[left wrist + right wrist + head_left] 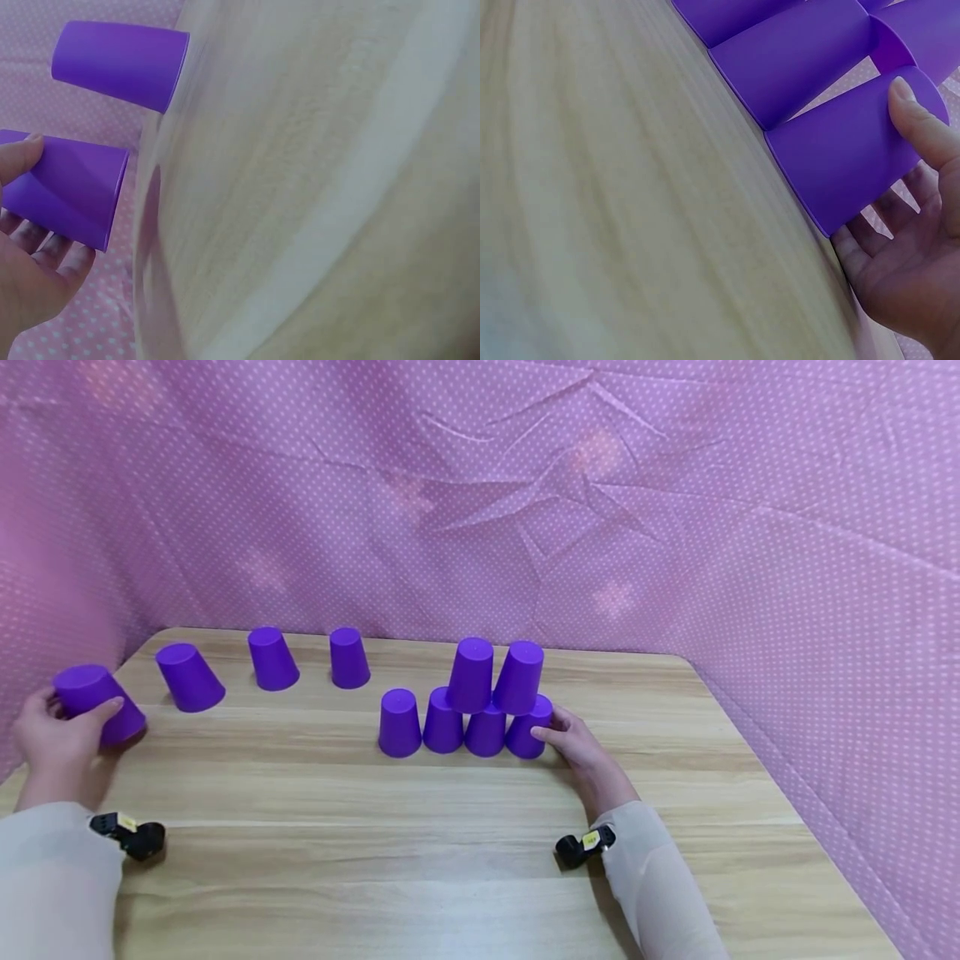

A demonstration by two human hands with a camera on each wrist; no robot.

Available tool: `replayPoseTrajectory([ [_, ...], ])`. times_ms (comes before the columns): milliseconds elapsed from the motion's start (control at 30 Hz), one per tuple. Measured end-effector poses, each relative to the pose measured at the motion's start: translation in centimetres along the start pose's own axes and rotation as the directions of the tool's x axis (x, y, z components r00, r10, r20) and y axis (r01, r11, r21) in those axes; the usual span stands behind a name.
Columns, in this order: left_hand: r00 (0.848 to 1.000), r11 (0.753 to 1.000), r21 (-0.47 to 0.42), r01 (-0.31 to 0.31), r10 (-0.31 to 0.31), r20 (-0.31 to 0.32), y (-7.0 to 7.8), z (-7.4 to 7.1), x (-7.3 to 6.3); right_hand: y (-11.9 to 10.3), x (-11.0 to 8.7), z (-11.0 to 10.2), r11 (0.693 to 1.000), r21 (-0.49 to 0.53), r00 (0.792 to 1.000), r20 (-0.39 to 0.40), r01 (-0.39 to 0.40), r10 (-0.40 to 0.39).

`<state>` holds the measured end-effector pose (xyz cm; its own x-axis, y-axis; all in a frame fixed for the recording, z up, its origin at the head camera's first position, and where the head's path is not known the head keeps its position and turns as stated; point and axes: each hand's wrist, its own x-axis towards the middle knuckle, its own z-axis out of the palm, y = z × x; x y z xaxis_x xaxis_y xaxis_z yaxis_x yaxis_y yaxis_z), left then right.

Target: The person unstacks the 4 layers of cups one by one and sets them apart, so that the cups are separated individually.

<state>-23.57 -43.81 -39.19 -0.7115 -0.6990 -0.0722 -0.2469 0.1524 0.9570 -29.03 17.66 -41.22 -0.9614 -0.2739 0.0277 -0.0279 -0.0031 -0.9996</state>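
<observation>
My left hand (pixel 60 739) grips an upside-down purple cup (pixel 71 184) at the table's far left, thumb on the near side and fingers beneath. Its rim hangs a little above the tabletop in the left wrist view. My right hand (pixel 581 747) holds the rightmost bottom-row cup (pixel 847 150), thumb on one side and fingers round the other. That cup stands upside down on the table. Several cups form the bottom row, including the left-end cup (pixel 400 727). Two more, an upper-left cup (pixel 471 677) and an upper-right cup (pixel 519 678), rest on top, bridging cups below.
Three separate upside-down purple cups stand left of the stack: one near my left hand (pixel 191 678), a middle one (pixel 273 660) and one nearer the stack (pixel 349 658). The wooden table (pixel 360 860) is bordered by a pink dotted cloth (pixel 337 527) behind and at the sides.
</observation>
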Motion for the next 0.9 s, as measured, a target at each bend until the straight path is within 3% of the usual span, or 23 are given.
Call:
replayPoseTrajectory([
  [100, 1.0, 1.0, 0.025, 0.005, -0.004, -0.027, 0.1, 0.0, 0.3, 0.0, 0.0, 0.0, 1.0, -0.003, 1.0, -0.003, 0.004, -0.004],
  [200, 0.999, 0.999, 0.037, -0.005, 0.007, -0.044, -2.5, -0.3, 3.9, 0.1, 0.0, 0.0, 1.0, -0.003, 1.0, -0.007, 0.01, -0.01],
  [267, 0.999, 0.999, 0.041, -0.005, 0.007, -0.053, -3.3, -0.4, 4.9, 0.1, 0.0, 0.0, 1.0, -0.007, 1.0, -0.008, 0.013, -0.013],
  [333, 0.998, 0.999, 0.046, 0.002, 0.001, -0.065, -3.5, -0.4, 5.2, 0.1, 0.0, 0.0, 1.0, -0.01, 1.0, -0.013, 0.013, -0.013],
  [467, 0.996, 0.999, 0.037, 0.012, -0.009, -0.087, -2.5, -0.2, 4.0, 0.2, 0.0, 0.0, 1.0, -0.015, 1.0, -0.02, 0.009, -0.009],
  [600, 0.994, 0.999, 0.028, 0.033, -0.03, -0.102, -1.6, -0.1, 1.9, 0.3, 0.1, 0.0, 1.0, -0.018, 1.0, -0.02, 0.009, -0.009],
  [733, 0.991, 0.996, 0.037, 0.081, -0.076, -0.111, -1.1, -0.1, 0.5, 0.3, 0.1, 0.0, 1.0, -0.019, 1.0, -0.012, 0.017, -0.017],
  [900, 0.989, 0.995, -0.002, 0.096, -0.095, -0.114, -0.7, -0.1, -0.5, 0.2, 0.1, 0.0, 1.0, -0.015, 1.0, -0.011, 0.013, -0.013],
])
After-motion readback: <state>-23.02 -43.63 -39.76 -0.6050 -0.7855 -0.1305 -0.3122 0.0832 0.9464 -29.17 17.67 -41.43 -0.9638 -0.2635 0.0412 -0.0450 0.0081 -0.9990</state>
